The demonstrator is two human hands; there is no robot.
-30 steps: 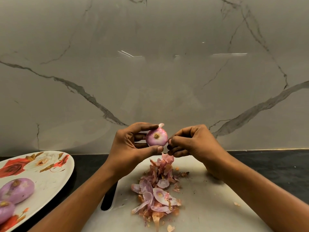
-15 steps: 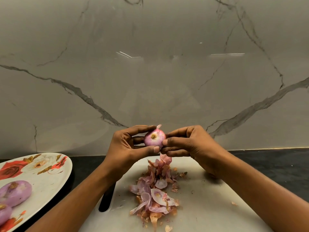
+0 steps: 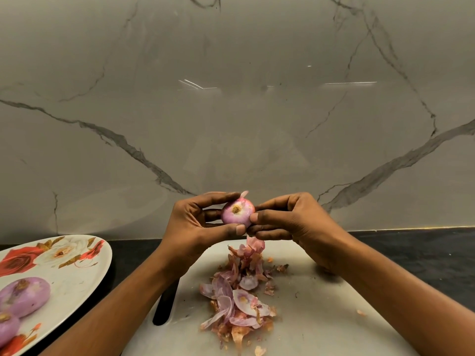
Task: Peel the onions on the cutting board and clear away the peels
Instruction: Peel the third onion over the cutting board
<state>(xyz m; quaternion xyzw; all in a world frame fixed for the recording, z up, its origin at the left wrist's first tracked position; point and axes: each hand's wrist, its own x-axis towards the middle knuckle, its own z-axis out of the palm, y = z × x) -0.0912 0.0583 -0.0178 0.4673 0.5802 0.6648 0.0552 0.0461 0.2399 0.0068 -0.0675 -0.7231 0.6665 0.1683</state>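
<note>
A small pink onion is held in the air above the white cutting board, its root end facing me. My left hand grips it from the left, fingers over the top and thumb beneath. My right hand pinches the onion's right side with thumb and fingertips. A loose flap of skin sticks up at the onion's top. A strip of peel hangs below my right fingers. A pile of pink and brown peels lies on the board under the hands.
A floral plate at the left holds two peeled onions. A dark slot-like handle shows at the board's left edge. Black countertop surrounds the board, and a marble wall rises behind.
My right hand moved left from beside the onion and now pinches its right side. The left hand and onion shifted slightly left.
</note>
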